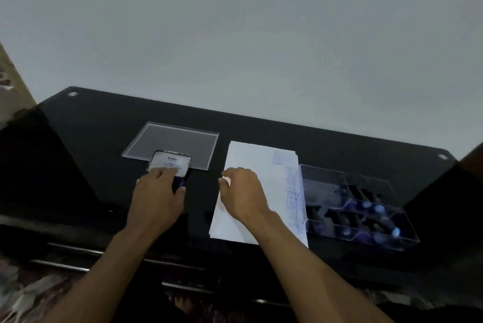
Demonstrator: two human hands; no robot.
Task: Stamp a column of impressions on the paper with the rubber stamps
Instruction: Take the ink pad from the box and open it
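A black glossy table [91,139] fills the middle of the frame under a plain grey wall. Left of centre, the left hand [156,192] rests on an ink pad [170,163] with a pale labelled lid; its fingers lie across the lid's near edge and the thumb curls round a dark blue part at the pad's lower right, so the grip is closed on the pad. The pad overlaps the near edge of a flat clear acrylic sheet [172,142] lying on the table just behind it.

At centre lies the white paper [264,163], running from upper centre towards the lower middle. A faint column of bluish impressions [288,186] runs down its right edge. The right hand [243,192] rests on the paper's left side, fingers curled, pinching the left edge.

To the right, touching the paper's right edge, stands a clear plastic box [366,181] with dividers, holding several dark rubber stamps [366,218] with purple and blue ends; they are blurred.
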